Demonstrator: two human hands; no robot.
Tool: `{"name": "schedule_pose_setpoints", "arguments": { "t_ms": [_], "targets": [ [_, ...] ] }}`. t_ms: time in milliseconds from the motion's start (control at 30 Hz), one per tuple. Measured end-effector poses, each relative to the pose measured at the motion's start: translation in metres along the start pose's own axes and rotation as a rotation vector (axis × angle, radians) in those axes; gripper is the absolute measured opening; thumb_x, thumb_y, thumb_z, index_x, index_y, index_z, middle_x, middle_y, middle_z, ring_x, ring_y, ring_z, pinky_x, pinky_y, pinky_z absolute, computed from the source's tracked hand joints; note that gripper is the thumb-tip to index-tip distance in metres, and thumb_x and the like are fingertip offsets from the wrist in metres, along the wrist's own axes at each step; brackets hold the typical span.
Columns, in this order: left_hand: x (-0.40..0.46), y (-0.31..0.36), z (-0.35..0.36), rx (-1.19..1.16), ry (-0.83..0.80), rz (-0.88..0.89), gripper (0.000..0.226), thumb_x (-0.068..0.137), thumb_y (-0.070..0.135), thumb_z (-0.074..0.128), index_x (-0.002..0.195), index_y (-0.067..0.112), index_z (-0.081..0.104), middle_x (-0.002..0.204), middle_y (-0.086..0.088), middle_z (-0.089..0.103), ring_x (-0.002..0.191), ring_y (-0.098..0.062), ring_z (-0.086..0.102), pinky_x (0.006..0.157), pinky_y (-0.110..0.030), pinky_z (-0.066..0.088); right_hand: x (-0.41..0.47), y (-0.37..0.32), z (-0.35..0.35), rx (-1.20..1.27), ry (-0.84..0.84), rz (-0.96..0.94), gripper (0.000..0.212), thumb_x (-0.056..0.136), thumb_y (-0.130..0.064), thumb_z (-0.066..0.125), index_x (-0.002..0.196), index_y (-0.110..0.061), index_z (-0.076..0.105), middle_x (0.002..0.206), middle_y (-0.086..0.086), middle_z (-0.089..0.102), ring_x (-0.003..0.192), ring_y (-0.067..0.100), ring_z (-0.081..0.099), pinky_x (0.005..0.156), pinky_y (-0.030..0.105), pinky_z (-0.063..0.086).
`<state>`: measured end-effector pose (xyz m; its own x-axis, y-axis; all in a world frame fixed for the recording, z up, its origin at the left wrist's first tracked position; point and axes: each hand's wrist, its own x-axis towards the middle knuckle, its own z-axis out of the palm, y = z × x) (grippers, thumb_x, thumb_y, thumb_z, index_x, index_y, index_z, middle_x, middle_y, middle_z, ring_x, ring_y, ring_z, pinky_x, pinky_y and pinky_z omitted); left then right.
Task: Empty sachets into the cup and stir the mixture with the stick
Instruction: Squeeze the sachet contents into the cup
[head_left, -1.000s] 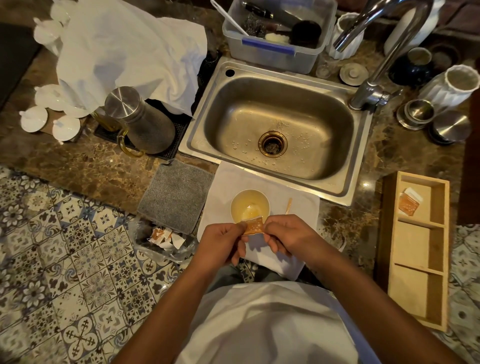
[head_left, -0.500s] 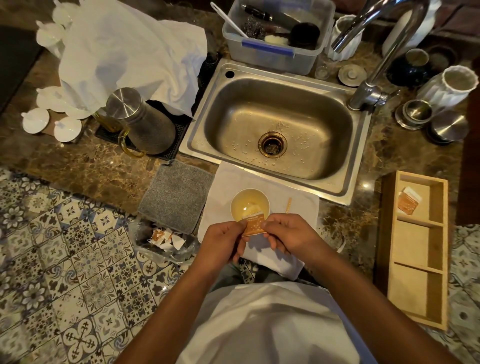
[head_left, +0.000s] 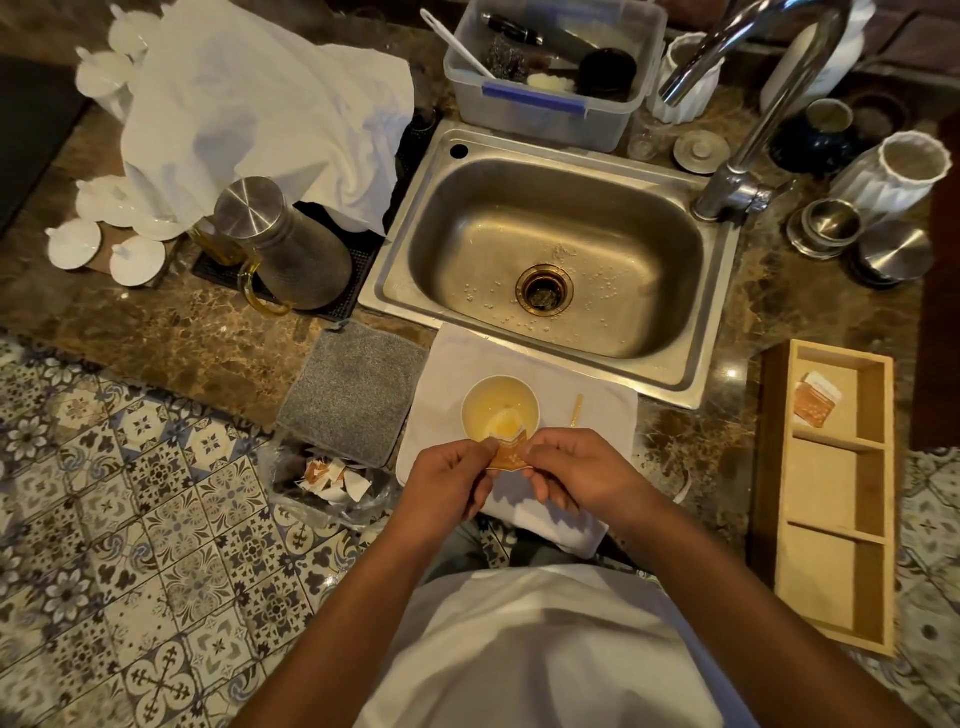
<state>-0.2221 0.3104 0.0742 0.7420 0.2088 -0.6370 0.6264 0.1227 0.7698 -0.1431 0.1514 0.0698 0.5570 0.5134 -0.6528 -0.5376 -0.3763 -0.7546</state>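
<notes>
Marble counter (head_left: 171, 338): left hand (head_left: 447, 486) and right hand (head_left: 576, 467) both pinching orange sachet (head_left: 508, 453), print unreadable.

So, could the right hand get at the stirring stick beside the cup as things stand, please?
Probably yes, once freed: the stick lies bare on the white cloth just beyond the right hand, nothing between them, but both hands now pinch the sachet.

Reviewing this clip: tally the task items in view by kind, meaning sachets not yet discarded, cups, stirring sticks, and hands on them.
Sachets: 2, one pinched between both hands, one in the wooden tray's far compartment
Cups: 1, on the white cloth
Stirring sticks: 1, right of the cup
Hands: 2, left and right
Total: 6
</notes>
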Motion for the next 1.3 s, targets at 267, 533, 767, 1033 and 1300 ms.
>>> {"name": "schedule_pose_setpoints", "arguments": {
  "t_ms": [267,533,767,1033,1300],
  "targets": [
    [-0.004,-0.003,0.002,-0.024,0.008,-0.007,0.039,0.103,0.023,0.057,0.069,0.002,0.059,0.05,-0.006,0.046,0.041,-0.013,0.032,0.043,-0.023,0.028,0.0,0.004,0.006,0.057,0.065,-0.026,0.034,0.102,-0.012,0.054,0.069,-0.012,0.064,0.051,0.001,0.059,0.041,0.013,0.041,0.047,0.031,0.033],
    [-0.005,-0.003,0.0,-0.029,-0.017,-0.023,0.035,0.101,0.019,0.059,0.069,0.007,0.057,0.049,-0.004,0.046,0.042,-0.013,0.031,0.045,-0.024,0.027,-0.001,0.003,0.003,0.005,0.035,-0.008,0.028,0.101,-0.016,0.058,0.074,-0.009,0.065,0.053,0.002,0.06,0.043,0.014,0.044,0.046,0.027,0.037],
    [-0.005,0.002,0.002,-0.046,-0.032,-0.019,0.032,0.103,0.018,0.055,0.073,0.008,0.058,0.053,-0.006,0.048,0.044,-0.013,0.035,0.045,-0.024,0.029,0.003,0.003,0.005,0.004,0.033,-0.003,0.031,0.101,-0.016,0.058,0.071,-0.012,0.065,0.052,0.003,0.059,0.041,0.012,0.046,0.044,0.025,0.038],
    [-0.004,0.002,0.004,-0.025,-0.039,-0.017,0.033,0.105,0.018,0.051,0.076,0.002,0.057,0.051,-0.005,0.047,0.043,-0.013,0.035,0.043,-0.022,0.031,0.008,0.006,0.004,-0.016,0.077,-0.022,0.027,0.099,-0.014,0.06,0.073,-0.008,0.06,0.047,-0.003,0.056,0.039,0.01,0.045,0.04,0.021,0.036],
    [-0.005,0.002,0.003,-0.026,-0.05,-0.007,0.036,0.104,0.021,0.053,0.072,0.004,0.059,0.051,-0.006,0.048,0.044,-0.013,0.037,0.048,-0.026,0.031,0.008,0.006,0.005,-0.011,0.089,-0.011,0.039,0.102,-0.021,0.057,0.063,-0.014,0.061,0.045,0.0,0.055,0.037,0.007,0.046,0.044,0.021,0.039]
  ]
}}
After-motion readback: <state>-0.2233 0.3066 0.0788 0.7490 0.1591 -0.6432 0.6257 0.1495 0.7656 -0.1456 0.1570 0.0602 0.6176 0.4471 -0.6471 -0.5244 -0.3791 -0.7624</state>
